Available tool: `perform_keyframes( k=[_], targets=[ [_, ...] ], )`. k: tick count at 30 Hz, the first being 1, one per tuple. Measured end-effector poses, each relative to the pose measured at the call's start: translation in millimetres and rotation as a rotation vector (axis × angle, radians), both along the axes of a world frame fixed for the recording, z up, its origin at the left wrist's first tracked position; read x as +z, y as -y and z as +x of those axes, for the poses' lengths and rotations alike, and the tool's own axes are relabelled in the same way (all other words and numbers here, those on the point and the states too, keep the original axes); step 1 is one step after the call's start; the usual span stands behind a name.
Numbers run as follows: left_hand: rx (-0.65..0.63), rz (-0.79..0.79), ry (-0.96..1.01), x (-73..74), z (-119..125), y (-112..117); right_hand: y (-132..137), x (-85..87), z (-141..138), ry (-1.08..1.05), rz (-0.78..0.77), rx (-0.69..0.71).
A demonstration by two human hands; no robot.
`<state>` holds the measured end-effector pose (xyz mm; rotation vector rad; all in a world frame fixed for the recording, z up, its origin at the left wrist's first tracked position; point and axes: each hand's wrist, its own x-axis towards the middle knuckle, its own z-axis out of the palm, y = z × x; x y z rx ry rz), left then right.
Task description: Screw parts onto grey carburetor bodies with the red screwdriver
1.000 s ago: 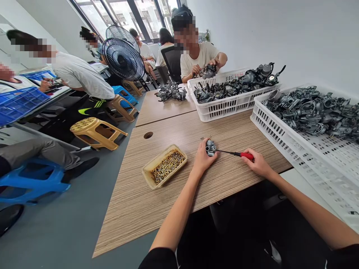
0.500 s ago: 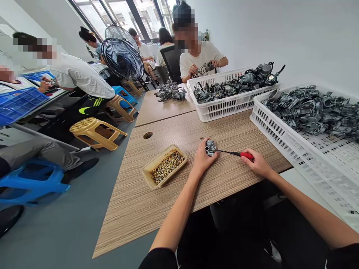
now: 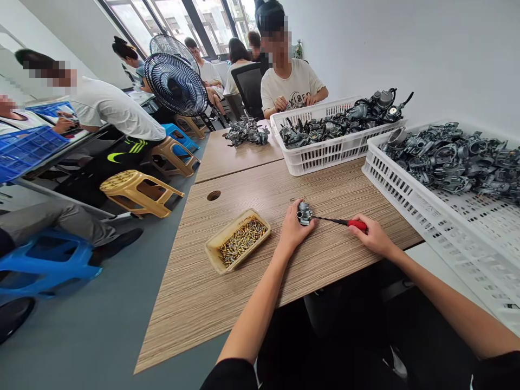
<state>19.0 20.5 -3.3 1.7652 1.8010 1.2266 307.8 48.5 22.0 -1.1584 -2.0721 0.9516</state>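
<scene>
My left hand (image 3: 294, 226) is wrapped round a small grey metal carburetor (image 3: 304, 212) and keeps it on the wooden table (image 3: 325, 271). In my right hand (image 3: 374, 235) is the red handle of a screwdriver (image 3: 357, 224). Its dark shaft points left, and the tip meets the carburetor's right side; the exact contact is too small to make out. Just behind the carburetor lie a few tiny metal parts (image 3: 293, 199). To the left of my left hand stands a cream plastic tub (image 3: 211, 252) holding many small brass-coloured parts (image 3: 244, 241).
A white crate (image 3: 303, 162) of carburetors stands at the back, and a second white crate (image 3: 410, 197) is at the right. More carburetors (image 3: 247, 132) lie piled on the far table. Across from me a person (image 3: 290, 81) handles parts. A floor fan (image 3: 175, 84) stands at the left.
My hands, the carburetor and the screwdriver stay nearly where they were. The person opposite has lowered the part in their hands behind the crate's rim and sits more upright.
</scene>
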Motion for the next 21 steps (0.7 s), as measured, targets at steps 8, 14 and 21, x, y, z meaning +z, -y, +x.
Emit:
perform_keyframes(
  k=[8,14,21],
  targets=[
    [-0.003,0.003,-0.004,0.3,-0.2,0.1,0.3,1.5,-0.2,0.012,0.01,-0.001],
    [-0.017,0.026,-0.009,-1.4,-1.4,-0.7,0.0,2.7,-0.5,0.01,0.003,0.005],
    [-0.006,0.012,-0.012,-2.8,-1.4,-1.2,-0.1,1.7,-0.3,0.006,0.003,0.001]
  ],
)
